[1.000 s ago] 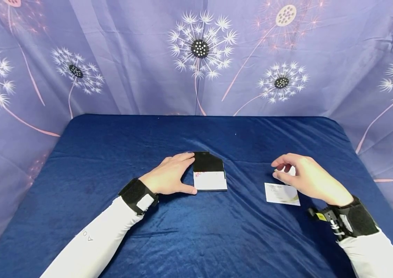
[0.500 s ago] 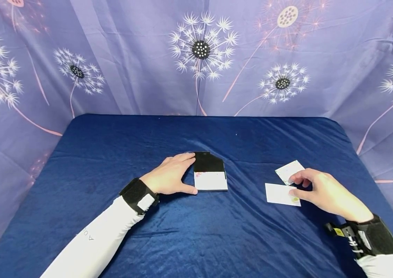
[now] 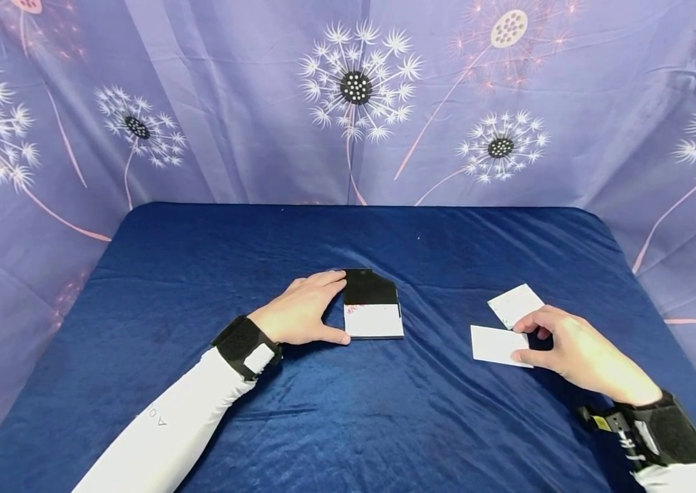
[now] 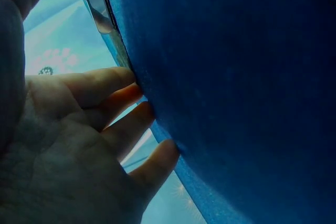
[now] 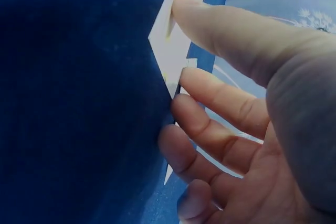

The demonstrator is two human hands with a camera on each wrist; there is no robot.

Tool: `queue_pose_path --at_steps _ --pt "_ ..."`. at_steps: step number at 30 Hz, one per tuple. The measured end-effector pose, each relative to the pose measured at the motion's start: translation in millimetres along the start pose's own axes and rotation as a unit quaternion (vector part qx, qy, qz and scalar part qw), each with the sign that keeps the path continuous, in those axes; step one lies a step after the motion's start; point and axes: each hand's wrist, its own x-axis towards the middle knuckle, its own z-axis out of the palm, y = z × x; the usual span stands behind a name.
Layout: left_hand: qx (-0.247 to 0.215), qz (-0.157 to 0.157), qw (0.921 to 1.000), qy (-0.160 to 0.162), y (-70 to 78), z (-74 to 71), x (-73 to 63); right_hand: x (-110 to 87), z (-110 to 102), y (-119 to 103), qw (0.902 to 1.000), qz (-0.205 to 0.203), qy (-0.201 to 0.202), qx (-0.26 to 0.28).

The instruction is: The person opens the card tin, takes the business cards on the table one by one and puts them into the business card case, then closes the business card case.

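Note:
My left hand (image 3: 301, 308) rests on the table against the left side of a flat black card case (image 3: 369, 286), thumb and fingers spread along its corners. A white card (image 3: 374, 320) with a red pattern covers the near half of the case. On the right, my right hand (image 3: 575, 349) pinches the right end of a white business card (image 3: 492, 344) between thumb and fingertips. Just beyond it lies a second white card (image 3: 512, 303), its near corner by the index finger. In the right wrist view, the thumb is over the pinched business card (image 5: 173, 35).
Dark blue cloth (image 3: 335, 424) with slight wrinkles covers the table. A lilac dandelion-print curtain (image 3: 249, 103) hangs behind the table and along both sides.
My right hand has moved right and down from the far card onto the right end of the nearer business card, leaving the far card visible. My left hand and the case stay put.

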Motion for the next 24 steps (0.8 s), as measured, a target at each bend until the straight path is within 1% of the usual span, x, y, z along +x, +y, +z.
queue_pose_path --at_steps 4,10,13,21,24 --pt "0.0 -0.002 1.0 0.0 0.3 0.4 0.1 0.0 0.2 0.8 0.9999 0.005 -0.008 0.012" --pt "0.002 -0.003 1.0 0.001 0.2 1.6 -0.2 1.3 -0.6 3.4 0.9974 0.022 -0.02 0.066" --pt "0.002 -0.002 1.0 0.002 -0.3 1.8 0.1 2.1 -0.8 5.0 0.9961 0.017 -0.019 0.084" --pt "0.003 -0.002 1.0 0.003 -2.0 2.5 1.0 3.8 -1.8 6.8 0.9959 -0.012 -0.008 0.089" --pt "0.004 -0.003 1.0 0.002 -1.8 2.1 1.0 4.6 -3.7 6.7 0.9967 -0.017 -0.01 0.078"
